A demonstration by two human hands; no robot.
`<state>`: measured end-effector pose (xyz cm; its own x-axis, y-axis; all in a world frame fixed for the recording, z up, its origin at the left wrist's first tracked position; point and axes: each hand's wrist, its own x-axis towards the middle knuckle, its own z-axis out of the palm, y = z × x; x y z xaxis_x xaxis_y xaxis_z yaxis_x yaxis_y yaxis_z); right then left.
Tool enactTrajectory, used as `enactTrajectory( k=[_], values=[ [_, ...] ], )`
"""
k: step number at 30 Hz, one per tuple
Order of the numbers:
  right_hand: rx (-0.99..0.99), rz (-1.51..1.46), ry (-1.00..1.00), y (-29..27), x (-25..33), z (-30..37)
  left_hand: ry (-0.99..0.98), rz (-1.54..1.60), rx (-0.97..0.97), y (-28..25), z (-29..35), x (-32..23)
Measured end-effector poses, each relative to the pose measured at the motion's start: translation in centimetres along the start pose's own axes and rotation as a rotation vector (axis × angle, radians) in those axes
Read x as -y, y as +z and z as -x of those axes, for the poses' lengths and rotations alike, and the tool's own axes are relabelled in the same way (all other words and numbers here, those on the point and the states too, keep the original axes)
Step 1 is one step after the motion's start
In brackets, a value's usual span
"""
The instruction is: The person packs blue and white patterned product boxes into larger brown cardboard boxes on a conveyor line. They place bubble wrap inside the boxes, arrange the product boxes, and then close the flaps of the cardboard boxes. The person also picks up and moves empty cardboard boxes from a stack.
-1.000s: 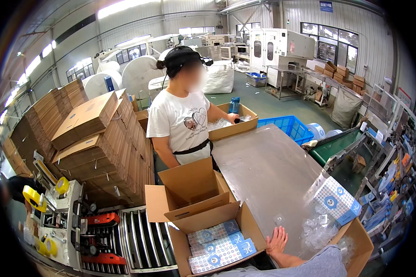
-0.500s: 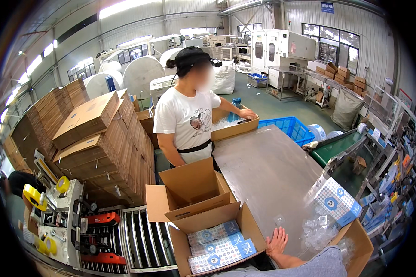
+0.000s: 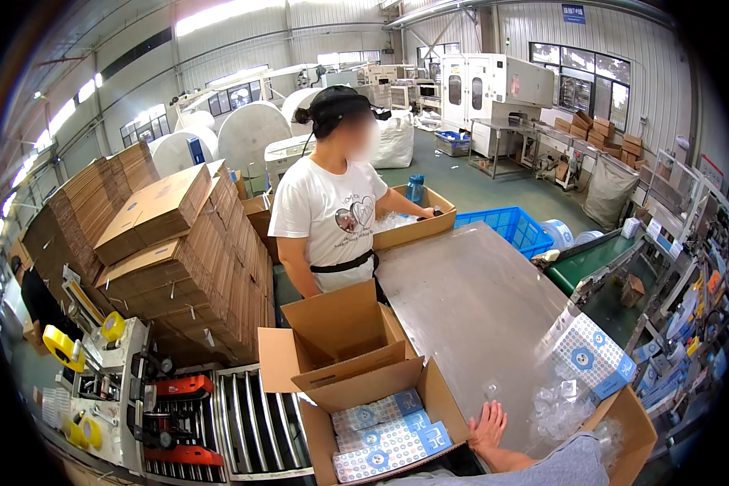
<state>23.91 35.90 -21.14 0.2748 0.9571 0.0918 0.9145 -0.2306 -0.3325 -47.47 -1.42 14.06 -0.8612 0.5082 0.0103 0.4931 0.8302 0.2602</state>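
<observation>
Right hand (image 3: 488, 425): palm down on the metal worktop (image 3: 470, 300), fingers loosely spread, released, grasping nothing.
Left hand: out of view, can't tell its state.
Clear piece (image 3: 492, 390): lies on the worktop just beyond the fingertips; looks like plastic, but glare hides its exact shape.
Blue-and-white packs (image 3: 393, 441): lying in the open carton (image 3: 437, 401), left of the hand.
Wrapped pack (image 3: 589, 355): tilted at the worktop's right edge, beside a heap of clear pieces (image 3: 560, 407).
Co-worker (image 3: 328, 215): across the carton, one arm reaching into the far box (image 3: 417, 233).
Good practice: rest the palm flat and light; fingers off the carton edge; loose pieces clear of the packs; wrapped pack needs steadying if nudged.
</observation>
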Motion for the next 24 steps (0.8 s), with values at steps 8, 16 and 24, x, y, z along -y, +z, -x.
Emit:
enactTrajectory(
  k=[8, 16, 24],
  values=[
    [-0.015, 0.01, -0.006, 0.1, -0.1, 0.0, -0.013, -0.032, -0.008, 0.1, 0.3, -0.3],
    [-0.046, 0.022, -0.026, 0.3, -0.2, 0.1, 0.024, 0.03, 0.006, -0.1, 0.3, -0.6],
    [-0.043, 0.009, -0.039, -0.1, -0.1, 0.2, -0.028, 0.005, 0.028, -0.1, 0.1, -0.1]
  ],
)
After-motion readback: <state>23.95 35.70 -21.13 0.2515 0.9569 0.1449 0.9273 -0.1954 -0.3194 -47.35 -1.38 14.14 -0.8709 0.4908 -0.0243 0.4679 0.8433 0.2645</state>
